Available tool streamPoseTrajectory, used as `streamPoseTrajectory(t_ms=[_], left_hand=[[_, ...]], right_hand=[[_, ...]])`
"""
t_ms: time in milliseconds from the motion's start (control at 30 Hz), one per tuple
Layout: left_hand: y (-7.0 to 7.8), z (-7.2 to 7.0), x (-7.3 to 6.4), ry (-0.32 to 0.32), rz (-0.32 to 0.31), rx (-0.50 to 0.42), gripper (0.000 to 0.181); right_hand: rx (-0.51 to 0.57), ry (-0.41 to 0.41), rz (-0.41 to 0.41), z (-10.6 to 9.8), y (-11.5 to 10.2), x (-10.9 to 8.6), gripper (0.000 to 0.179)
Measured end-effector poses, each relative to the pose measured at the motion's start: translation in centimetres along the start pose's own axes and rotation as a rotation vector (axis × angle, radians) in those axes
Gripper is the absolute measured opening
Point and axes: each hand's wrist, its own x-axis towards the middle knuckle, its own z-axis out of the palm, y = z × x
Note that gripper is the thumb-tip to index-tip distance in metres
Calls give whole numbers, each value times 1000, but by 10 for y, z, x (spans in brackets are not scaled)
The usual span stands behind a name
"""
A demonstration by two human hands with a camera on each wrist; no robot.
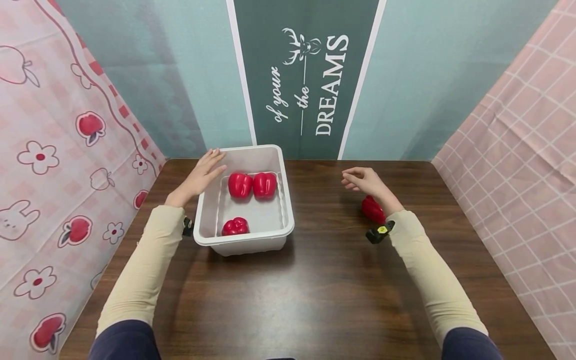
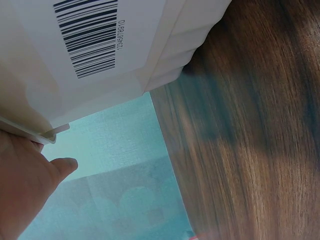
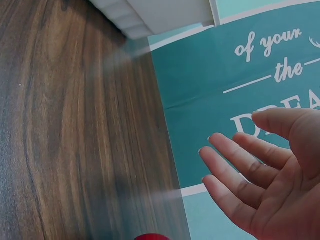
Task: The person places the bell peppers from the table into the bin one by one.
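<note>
A white plastic bin [image 1: 245, 242] stands left of centre on the table, with three red bell peppers inside: two side by side at the back, including one bell pepper [image 1: 264, 186], and another bell pepper [image 1: 235, 226] near the front wall. My left hand [image 1: 198, 175] rests at the bin's left rim, fingers straight. To the right, my right hand [image 1: 365, 181] hovers over the table with nothing in it, its fingers relaxed and spread in the right wrist view. Partly hidden beneath my right wrist lies a fourth red pepper [image 1: 372, 210].
The dark wooden table [image 1: 324, 295] runs back to a teal cloth backdrop [image 1: 405, 75] with white lettering. A pink patterned cloth [image 1: 58, 200] hangs at the left, and a pink checked cloth [image 1: 513, 150] at the right. A barcode label [image 2: 95, 37] shows on the bin's side.
</note>
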Motion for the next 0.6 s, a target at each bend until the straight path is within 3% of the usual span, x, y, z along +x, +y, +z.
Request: streamPoseTrajectory(t_ms=[200,600], left_hand=[[-1,0,0,-13,-10,1,62],[0,0,-1,-5,2,-5,60]], right_hand=[[-28,19,10,-4,20,6,45],[-77,35,21,-10,26,-2,45]])
